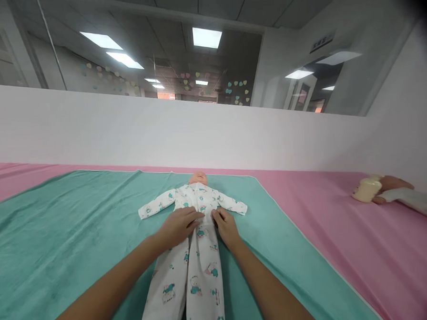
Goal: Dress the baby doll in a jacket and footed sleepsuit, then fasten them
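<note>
A baby doll (199, 178) lies on its back, head toward the wall, in a white printed long-sleeved top (201, 194). White printed trousers (201, 275) cover its lower body and stretch toward me, with flat, long legs. My left hand (181, 224) rests palm down across the left side of the waist, fingers stretched over the cloth toward the middle. At the right side of the waist, my right hand (227, 227) has its fingers curled and pinched on the edge of the trousers. Which layer the pinch takes in is partly hidden.
A green blanket (77, 234) lies beneath the doll on a pink sheet (345, 220). At the right, a pale bottle (367, 189) sits beside another doll-like figure in white cloth (412, 201). Behind stands a white wall (144, 135) with glass above.
</note>
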